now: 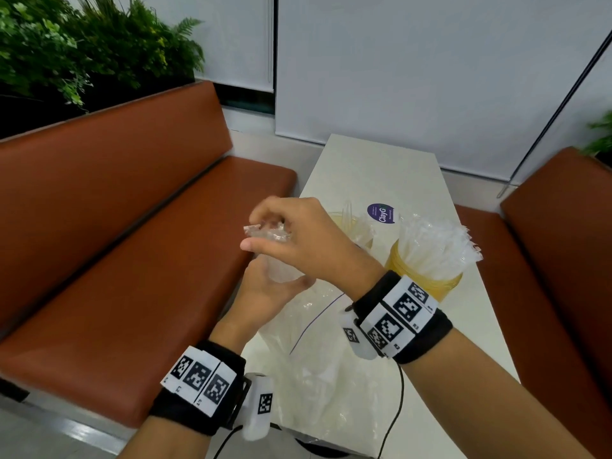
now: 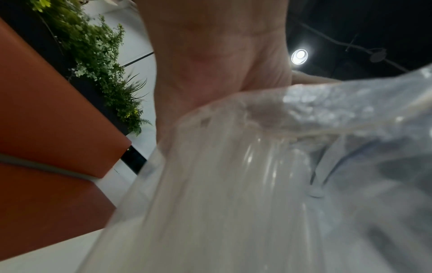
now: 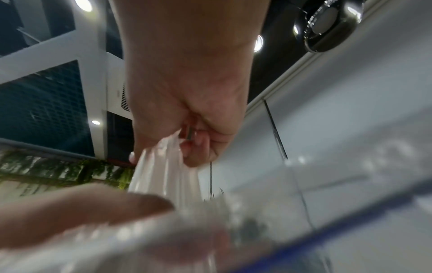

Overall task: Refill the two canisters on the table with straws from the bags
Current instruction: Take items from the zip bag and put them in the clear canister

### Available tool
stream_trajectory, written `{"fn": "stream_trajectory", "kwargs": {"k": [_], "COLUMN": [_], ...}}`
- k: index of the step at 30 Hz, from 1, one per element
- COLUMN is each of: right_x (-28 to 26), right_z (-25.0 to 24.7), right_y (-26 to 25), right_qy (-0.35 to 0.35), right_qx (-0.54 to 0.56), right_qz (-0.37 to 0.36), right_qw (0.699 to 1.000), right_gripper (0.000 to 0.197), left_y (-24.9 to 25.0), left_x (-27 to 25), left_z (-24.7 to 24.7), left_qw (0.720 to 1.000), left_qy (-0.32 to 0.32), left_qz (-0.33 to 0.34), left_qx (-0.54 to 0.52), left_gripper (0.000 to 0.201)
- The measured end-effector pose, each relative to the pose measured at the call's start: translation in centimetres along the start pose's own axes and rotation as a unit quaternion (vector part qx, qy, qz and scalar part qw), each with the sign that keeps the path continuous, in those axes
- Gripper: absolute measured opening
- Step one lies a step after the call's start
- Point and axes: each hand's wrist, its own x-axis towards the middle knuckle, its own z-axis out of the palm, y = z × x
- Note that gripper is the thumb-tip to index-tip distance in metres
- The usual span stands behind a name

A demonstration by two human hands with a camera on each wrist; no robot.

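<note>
Right now the left hand (image 1: 275, 293) is gripping a clear bag of straws (image 1: 281, 273) from below, fingers wrapped round its body, probably to keep the bundle upright and steady. Directly above it, the right hand (image 1: 298, 236) is pinching the crumpled mouth of that bag (image 3: 163, 162) between thumb and fingertips, apparently working the top open so the straws can be drawn out. Both hands are close together, clamped on the same bag, just left of the full canister (image 1: 427, 273).

That amber canister is standing packed with wrapped straws (image 1: 437, 243), so it looks refilled. Beside it, on its far left, the second canister (image 1: 347, 223) is partly hidden behind the right hand and is showing only a few straws; it probably needs the contents of the held bag. A loose plastic bag (image 1: 318, 369) is lying flat on the white surface (image 1: 374, 170) nearer than the full canister, and a purple sticker (image 1: 381, 213) is sitting just beyond it.
</note>
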Motion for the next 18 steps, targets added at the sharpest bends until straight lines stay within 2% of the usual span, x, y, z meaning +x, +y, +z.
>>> {"fn": "stream_trajectory", "kwargs": {"k": [2,4,6,7,9,11,13,15,16,18], "right_x": [-0.6,-1.1,-1.5,-1.6,-1.6,-1.1,-0.4,0.8,1.5,3.0], "right_z": [-0.2,0.1,1.5,2.3,3.7,4.1,3.4,2.1,1.2,-1.1], "right_y": [0.0,0.2,0.6,0.8,1.2,1.2,0.9,0.1,-0.5,-1.9], "right_qy": [0.025,0.002,-0.021,-0.010,0.018,0.035,0.056,0.086,0.106,0.148], "right_qx": [0.012,-0.032,-0.089,-0.110,-0.111,-0.097,-0.075,-0.045,-0.030,0.010], "right_qz": [0.058,0.120,0.132,0.132,0.135,0.131,0.132,0.110,0.095,0.072], "right_qw": [0.998,0.992,0.987,0.985,0.984,0.986,0.987,0.989,0.989,0.986], "right_gripper": [0.063,0.079,0.069,0.059,0.041,0.029,0.025,0.031,0.035,0.033], "left_y": [0.1,0.1,0.1,0.0,-0.6,-1.0,-1.3,-1.3,-1.4,-1.6], "left_x": [-0.1,0.0,0.0,-0.1,-0.1,0.1,0.1,0.0,0.1,0.3], "left_z": [-0.1,-0.1,-0.1,-0.2,-0.6,-1.2,-1.6,-1.7,-1.8,-2.0], "left_qw": [1.000,1.000,1.000,0.999,0.998,0.999,1.000,0.999,0.998,0.996], "left_qy": [-0.010,-0.015,0.004,0.014,0.021,-0.001,-0.022,-0.024,-0.023,-0.016], "left_qz": [0.002,0.011,0.028,0.039,0.048,0.041,0.015,-0.013,-0.017,-0.011], "left_qx": [-0.025,-0.022,0.009,0.008,-0.022,-0.028,0.000,0.043,0.059,0.081], "left_gripper": [0.054,0.037,0.012,0.009,0.023,0.043,0.063,0.079,0.081,0.072]}}
